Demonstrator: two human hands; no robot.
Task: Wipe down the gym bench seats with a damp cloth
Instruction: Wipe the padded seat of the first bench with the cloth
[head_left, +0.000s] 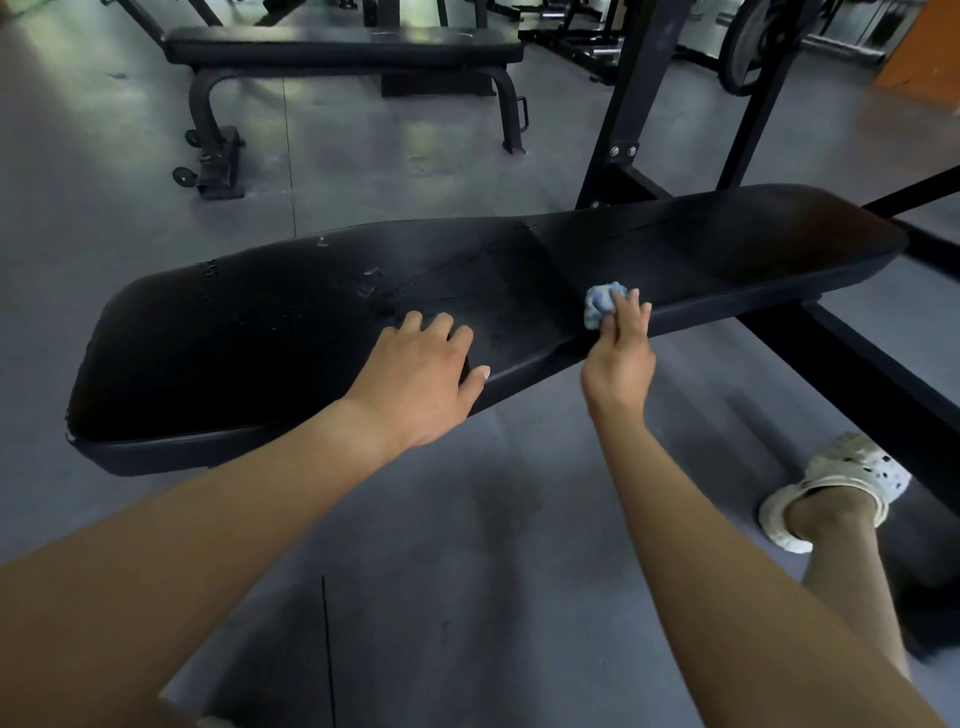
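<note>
A long black padded bench seat (260, 332) stretches across the middle of the view, with wet streaks and scuffs near its centre. My right hand (621, 348) holds a crumpled light-blue cloth (600, 304) against the near edge of the seat, right of the middle seam. My left hand (423, 374) rests on the seat's near edge, fingers spread on the pad and thumb at the rim.
A second black flat bench (343, 47) stands on the grey floor behind. Black rack uprights (631, 104) rise at the far right of the seat, and a frame beam (857, 364) runs along the floor. My foot in a white clog (841, 483) is at the right.
</note>
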